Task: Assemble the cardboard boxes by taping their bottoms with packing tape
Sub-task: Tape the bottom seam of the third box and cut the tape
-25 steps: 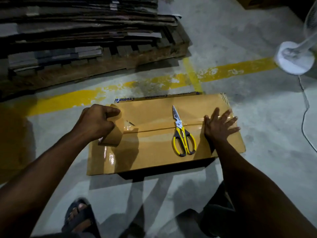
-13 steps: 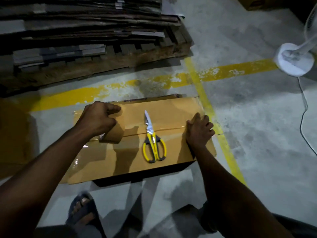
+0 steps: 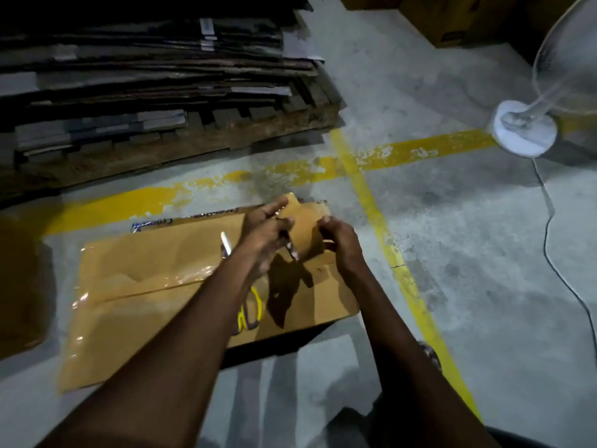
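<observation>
A brown cardboard box (image 3: 135, 286) lies bottom up on the concrete floor, with shiny tape along its centre seam. Above its far right corner my left hand (image 3: 266, 232) grips a roll of brown packing tape (image 3: 305, 231). My right hand (image 3: 339, 240) pinches the roll's right side, where the tape end is. Yellow-handled scissors (image 3: 250, 313) lie on the box, mostly hidden under my left forearm; only the blade tip and part of the handles show.
A wooden pallet stacked with flattened cardboard (image 3: 155, 92) stands at the back left. A white pedestal fan base (image 3: 523, 130) with its cable (image 3: 549, 227) is at the right. Yellow floor lines (image 3: 381, 221) cross beside the box. More boxes (image 3: 452, 24) sit far back.
My left hand carried the tape roll from the box's left part to above its far right corner. My right hand left the box top and took hold of the roll.
</observation>
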A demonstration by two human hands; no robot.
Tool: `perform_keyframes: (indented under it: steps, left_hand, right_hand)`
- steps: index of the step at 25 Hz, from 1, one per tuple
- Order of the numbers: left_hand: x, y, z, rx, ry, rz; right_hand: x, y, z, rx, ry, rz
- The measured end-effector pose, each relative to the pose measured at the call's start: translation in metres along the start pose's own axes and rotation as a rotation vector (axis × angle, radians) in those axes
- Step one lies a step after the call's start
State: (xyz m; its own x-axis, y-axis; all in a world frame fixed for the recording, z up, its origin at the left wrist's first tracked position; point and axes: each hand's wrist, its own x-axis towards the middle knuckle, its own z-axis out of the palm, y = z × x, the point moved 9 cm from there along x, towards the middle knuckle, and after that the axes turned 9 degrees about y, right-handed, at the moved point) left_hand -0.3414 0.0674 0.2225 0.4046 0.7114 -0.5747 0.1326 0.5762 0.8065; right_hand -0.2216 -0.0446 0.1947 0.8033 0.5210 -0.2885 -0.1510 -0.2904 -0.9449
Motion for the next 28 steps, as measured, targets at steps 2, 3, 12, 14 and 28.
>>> perform_keyframes:
  steps: [2,3,12,14,28]
  left_hand:
    - [0.016,-0.022,0.045,-0.062,-0.017,-0.066]
    - [0.028,-0.029,0.063,-0.024,-0.026,-0.067]
    - [0.147,-0.018,0.086,0.549,-0.009,-0.007]
    - [0.164,-0.024,0.096,0.623,-0.111,0.010]
    - [0.212,-0.059,0.113,1.152,-0.474,0.370]
  right_hand:
    - [0.010,0.007,-0.019,-0.043,-0.012,-0.054]
    - [0.017,0.013,-0.028,-0.067,-0.012,-0.089]
    - [0.069,0.037,-0.064,-0.218,0.206,-0.054]
    - [0.073,0.037,-0.072,-0.206,0.274,-0.062]
    - [0.064,0.029,-0.074,-0.242,0.343,-0.079]
